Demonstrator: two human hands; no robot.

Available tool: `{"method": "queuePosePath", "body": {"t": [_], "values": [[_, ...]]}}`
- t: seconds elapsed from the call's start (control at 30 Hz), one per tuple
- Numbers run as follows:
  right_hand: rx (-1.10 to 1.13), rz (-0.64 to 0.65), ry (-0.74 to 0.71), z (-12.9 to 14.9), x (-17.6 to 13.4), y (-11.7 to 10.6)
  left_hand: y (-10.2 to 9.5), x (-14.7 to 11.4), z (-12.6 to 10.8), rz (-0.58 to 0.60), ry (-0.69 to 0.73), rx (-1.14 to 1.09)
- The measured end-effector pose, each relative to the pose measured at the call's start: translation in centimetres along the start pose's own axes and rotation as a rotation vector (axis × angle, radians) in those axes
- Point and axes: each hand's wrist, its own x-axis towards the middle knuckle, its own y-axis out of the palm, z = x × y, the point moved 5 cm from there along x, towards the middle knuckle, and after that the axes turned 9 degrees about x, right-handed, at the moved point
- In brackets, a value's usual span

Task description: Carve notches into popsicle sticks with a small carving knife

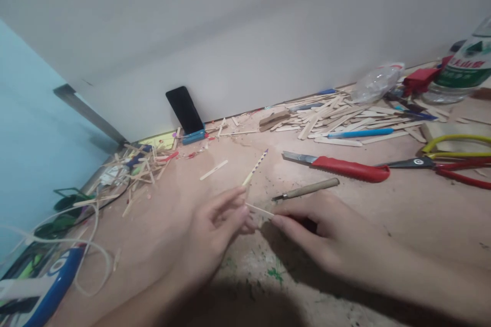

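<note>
My left hand (224,222) is closed, with a narrow stick with dark dots (257,167) rising from its fingertips; the lower end is hidden. A thin pale wooden stick (260,210) spans from my left thumb to my right hand (322,230), which pinches its other end between thumb and forefinger. Just beyond the right hand lies a carving tool with a wooden handle (312,188). Farther back is a red utility knife (351,168) with its blade out, pointing left. A loose craft stick (214,170) rests on the table beyond the left hand.
Many craft sticks (337,117) are heaped along the wall, with a blue pen (360,133) on them. Scissors (418,163) and a water bottle (464,69) stand right. A phone (185,111) leans in a blue holder. Left are stick scraps (148,163), a white cable (94,245) and a blue-white tool (57,283).
</note>
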Motion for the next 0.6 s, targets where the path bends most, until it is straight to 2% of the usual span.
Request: {"method": "queuePosePath", "body": {"t": [0.1,0.17,0.23,0.4,0.6], "values": [[0.035,0.042,0.023,0.0,0.3,0.0,0.6,0.5,-0.3,0.134,-0.044,-0.060],[0.041,0.046,0.037,0.0,0.3,0.1,0.6,0.7,-0.1,0.174,-0.065,-0.087],[0.042,0.036,0.047,0.1,0.2,0.0,0.0,1.2,0.1,0.160,-0.078,-0.117],[0.050,-0.028,0.036,0.9,-0.1,-1.0,-1.7,1.9,-0.4,0.030,-0.069,-0.183],[0.097,-0.231,0.033,0.4,0.2,-3.0,0.1,0.7,-1.7,0.089,-0.140,-0.242]]}}
